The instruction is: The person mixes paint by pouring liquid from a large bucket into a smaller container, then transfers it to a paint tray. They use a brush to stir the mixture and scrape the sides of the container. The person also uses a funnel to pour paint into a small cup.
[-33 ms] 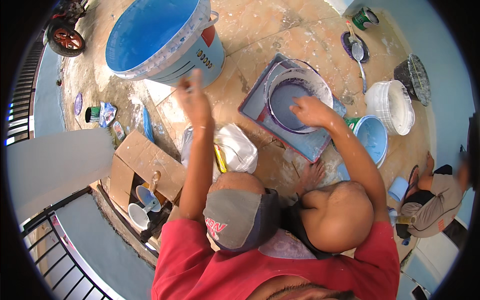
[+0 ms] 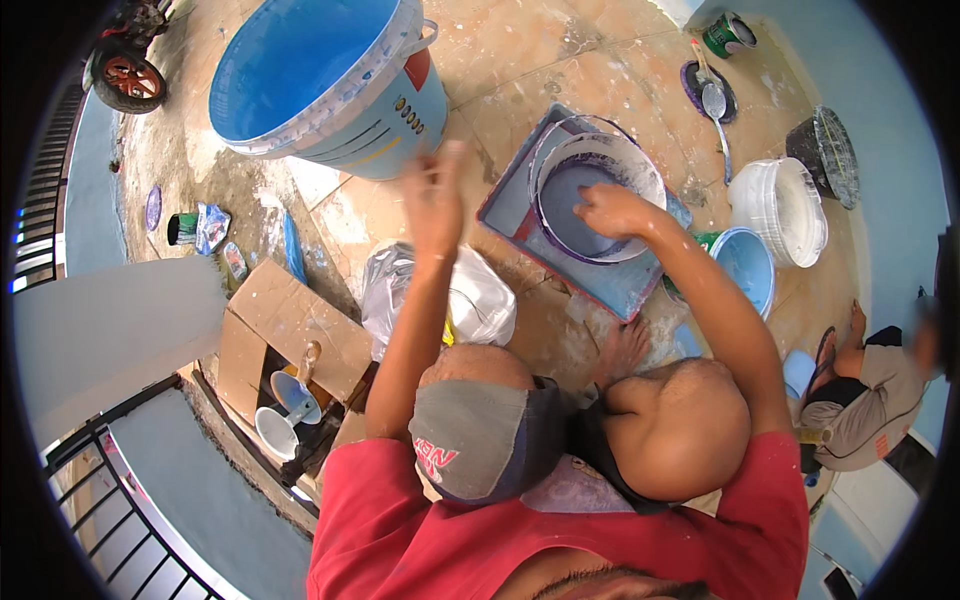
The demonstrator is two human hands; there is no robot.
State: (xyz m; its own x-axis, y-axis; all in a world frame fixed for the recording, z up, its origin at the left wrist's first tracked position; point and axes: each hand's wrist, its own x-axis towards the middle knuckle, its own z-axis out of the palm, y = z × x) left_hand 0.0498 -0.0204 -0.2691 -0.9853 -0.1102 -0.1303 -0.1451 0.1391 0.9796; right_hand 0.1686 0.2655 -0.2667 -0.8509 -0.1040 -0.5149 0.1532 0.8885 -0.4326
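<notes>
My right hand [image 2: 612, 210] is curled over the near rim of the round white plastic pail with purple-grey paint inside [image 2: 590, 185]. The fingers are bent down onto or just inside that rim, and I cannot tell whether they pinch anything. The pail stands in the rectangular blue paint tray with a red edge [image 2: 620, 285], so the thing lies directly under and just beyond this hand, on the far-right side of my reach.

My left hand [image 2: 434, 205] is raised and blurred, its fingers pointing away from me. It seems to hold nothing, but the blur hides the fingertips, so I cannot tell for certain. It hangs well to the left of the pail, above the floor between the tray and the large blue bucket with a white rim and wire handle [image 2: 330, 80]. The right hand is clearly the nearer one to the pail. Reaching it from the left hand means travelling rightward, across the tray's left corner.

A crumpled clear plastic bag [image 2: 470, 295] lies below my left forearm, near me. A small light-blue tub [image 2: 745, 265] sits just right of the tray, with a white plastic bucket [image 2: 780, 210] beyond it. Flattened brown cardboard [image 2: 290, 320] lies near left, and another person crouches at the right edge [image 2: 865, 395].
</notes>
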